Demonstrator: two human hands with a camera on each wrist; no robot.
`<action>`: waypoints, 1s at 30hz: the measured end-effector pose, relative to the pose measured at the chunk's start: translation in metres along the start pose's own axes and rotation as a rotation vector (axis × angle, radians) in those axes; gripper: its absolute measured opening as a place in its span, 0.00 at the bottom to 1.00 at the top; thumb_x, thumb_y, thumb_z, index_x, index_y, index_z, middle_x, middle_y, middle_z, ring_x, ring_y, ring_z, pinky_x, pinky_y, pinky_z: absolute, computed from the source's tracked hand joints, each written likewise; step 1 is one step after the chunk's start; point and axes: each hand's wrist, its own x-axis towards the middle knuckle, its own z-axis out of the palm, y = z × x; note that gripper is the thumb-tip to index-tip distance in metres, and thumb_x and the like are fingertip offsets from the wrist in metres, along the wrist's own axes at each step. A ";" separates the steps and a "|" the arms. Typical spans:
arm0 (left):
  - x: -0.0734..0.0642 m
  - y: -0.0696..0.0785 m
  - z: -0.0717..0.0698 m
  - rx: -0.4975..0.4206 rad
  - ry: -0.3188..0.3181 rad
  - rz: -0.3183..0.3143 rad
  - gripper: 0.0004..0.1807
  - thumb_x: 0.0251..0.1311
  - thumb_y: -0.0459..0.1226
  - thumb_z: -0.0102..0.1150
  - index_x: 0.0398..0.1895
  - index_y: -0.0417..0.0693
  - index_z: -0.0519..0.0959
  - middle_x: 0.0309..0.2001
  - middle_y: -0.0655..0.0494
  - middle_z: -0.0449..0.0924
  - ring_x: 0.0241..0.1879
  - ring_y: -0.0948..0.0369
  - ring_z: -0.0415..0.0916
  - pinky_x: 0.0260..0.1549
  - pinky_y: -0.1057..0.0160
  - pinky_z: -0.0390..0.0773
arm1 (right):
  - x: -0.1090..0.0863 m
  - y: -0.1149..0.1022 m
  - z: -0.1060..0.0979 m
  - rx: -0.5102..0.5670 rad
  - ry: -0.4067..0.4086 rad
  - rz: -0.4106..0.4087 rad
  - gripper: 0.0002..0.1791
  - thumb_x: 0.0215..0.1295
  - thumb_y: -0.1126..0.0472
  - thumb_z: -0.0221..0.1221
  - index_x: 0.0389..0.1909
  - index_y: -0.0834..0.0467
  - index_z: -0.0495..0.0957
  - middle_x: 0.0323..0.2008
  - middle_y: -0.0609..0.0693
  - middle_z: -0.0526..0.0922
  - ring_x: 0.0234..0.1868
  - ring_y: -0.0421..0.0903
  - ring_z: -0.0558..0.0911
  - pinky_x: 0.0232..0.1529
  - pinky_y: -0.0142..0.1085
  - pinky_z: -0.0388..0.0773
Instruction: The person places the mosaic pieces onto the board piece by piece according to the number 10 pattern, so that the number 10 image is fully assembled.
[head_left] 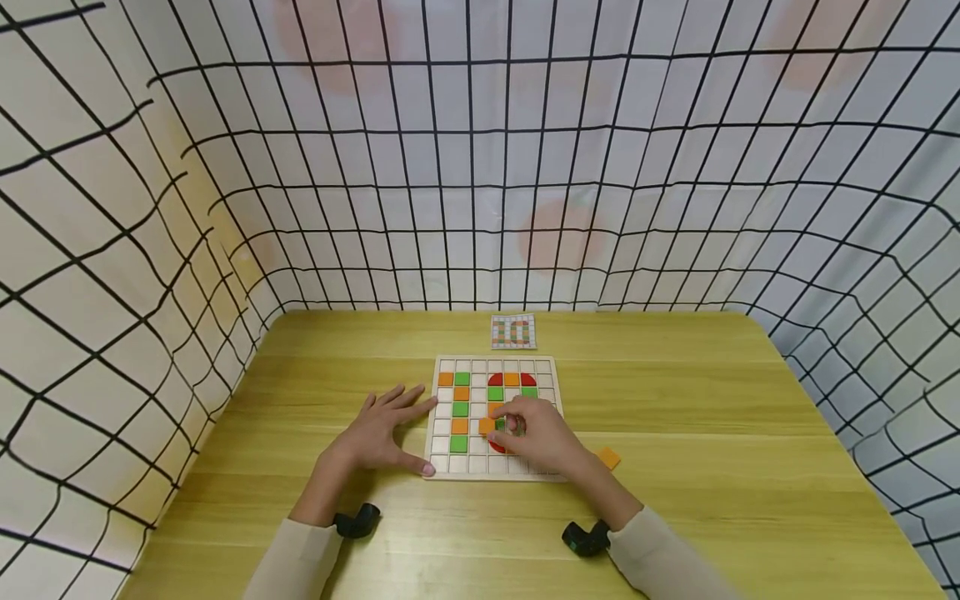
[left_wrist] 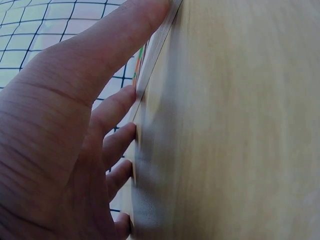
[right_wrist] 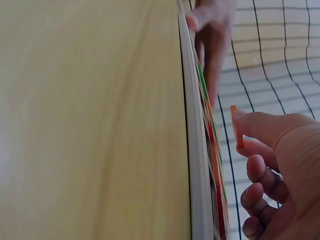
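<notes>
A white grid board [head_left: 445, 465] lies on the table with orange, green and red pieces set in its squares. My right hand [head_left: 542, 433] pinches an orange square tile [head_left: 487, 426] between thumb and forefinger, above the middle of the board. In the right wrist view this tile [right_wrist: 236, 126] is seen edge-on, held up off the board. My left hand [head_left: 379, 432] is spread flat at the board's left side, its thumb on the lower left corner and the forefinger at the left edge. Part of the pattern is hidden under the right hand.
A small printed pattern card [head_left: 513, 332] lies behind the board. Another orange tile [head_left: 608, 458] lies on the table beside the right wrist. Black wrist devices [head_left: 358, 522] show at both wrists. A grid-patterned curtain [head_left: 487, 167] surrounds the table's [head_left: 675, 383] back and sides.
</notes>
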 end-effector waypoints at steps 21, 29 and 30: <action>-0.001 0.000 -0.001 0.009 -0.007 -0.008 0.62 0.37 0.75 0.72 0.80 0.72 0.61 0.83 0.57 0.51 0.83 0.43 0.41 0.76 0.28 0.35 | 0.020 -0.033 0.055 -0.156 -0.074 -0.071 0.14 0.62 0.46 0.72 0.44 0.49 0.89 0.22 0.37 0.73 0.24 0.33 0.70 0.28 0.27 0.68; -0.001 -0.001 -0.001 0.012 0.020 0.018 0.62 0.36 0.75 0.72 0.79 0.70 0.62 0.83 0.55 0.53 0.83 0.42 0.43 0.75 0.27 0.37 | 0.021 -0.037 0.059 -0.238 -0.050 -0.078 0.15 0.62 0.44 0.70 0.44 0.47 0.90 0.21 0.37 0.72 0.24 0.33 0.68 0.30 0.27 0.67; -0.001 -0.001 -0.001 0.013 0.021 0.018 0.62 0.36 0.75 0.72 0.79 0.70 0.62 0.83 0.55 0.53 0.83 0.42 0.43 0.76 0.27 0.37 | 0.022 -0.037 0.059 -0.239 -0.050 -0.077 0.15 0.62 0.44 0.70 0.45 0.47 0.90 0.21 0.36 0.72 0.24 0.33 0.68 0.30 0.27 0.67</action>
